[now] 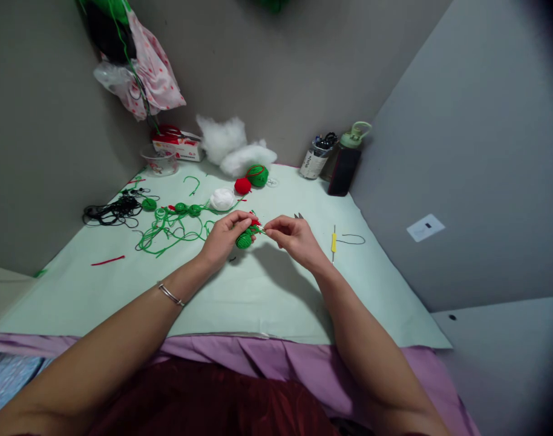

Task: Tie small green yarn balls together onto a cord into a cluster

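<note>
My left hand (224, 236) is closed round a small crocheted piece (244, 240), green below with red at its top. Close beside it on the right, my right hand (292, 236) pinches with thumb and forefinger at the piece's edge. Something thin and pale shows at those fingertips, too small to name. Behind my right hand the dark tips of a pair of scissors (299, 215) stick out, the rest hidden. A yellow-handled crochet hook (334, 242) lies to the right, beside a loop of dark thread (354, 238).
Tangled green yarn (161, 236), black cord (115, 209) and a red strand (107, 260) lie left. Behind are white (222, 199), red (242, 186) and green yarn balls (257, 175), stuffing (247, 158), a clear cup (161, 162), a pen holder (313, 163) and a bottle (345, 169). Walls enclose the table.
</note>
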Tool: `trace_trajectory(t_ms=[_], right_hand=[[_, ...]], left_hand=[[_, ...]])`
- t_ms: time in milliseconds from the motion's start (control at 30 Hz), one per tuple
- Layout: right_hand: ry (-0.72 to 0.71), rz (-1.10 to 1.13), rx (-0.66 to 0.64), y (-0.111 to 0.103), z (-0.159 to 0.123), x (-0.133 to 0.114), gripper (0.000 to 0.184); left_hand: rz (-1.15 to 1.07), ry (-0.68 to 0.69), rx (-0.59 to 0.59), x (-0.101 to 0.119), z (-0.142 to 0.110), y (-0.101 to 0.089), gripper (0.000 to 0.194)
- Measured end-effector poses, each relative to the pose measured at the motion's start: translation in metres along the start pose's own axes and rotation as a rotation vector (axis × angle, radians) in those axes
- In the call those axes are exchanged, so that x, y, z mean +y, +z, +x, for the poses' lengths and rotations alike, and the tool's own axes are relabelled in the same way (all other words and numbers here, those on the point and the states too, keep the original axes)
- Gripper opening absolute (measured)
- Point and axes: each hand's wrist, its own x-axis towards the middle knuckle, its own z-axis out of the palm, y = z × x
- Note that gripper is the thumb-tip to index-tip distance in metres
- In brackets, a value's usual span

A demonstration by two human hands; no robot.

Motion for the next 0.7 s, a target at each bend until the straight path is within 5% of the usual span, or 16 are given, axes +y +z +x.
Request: trace_trajectory(t_ms=[700], right_hand=[[-0.111, -0.032, 0.000, -0.0029, -0.0015, 0.0004, 0.014]], left_hand=[[-0.144, -0.135, -0.087, 0.0060, -0.0012, -0.0003, 0.033]])
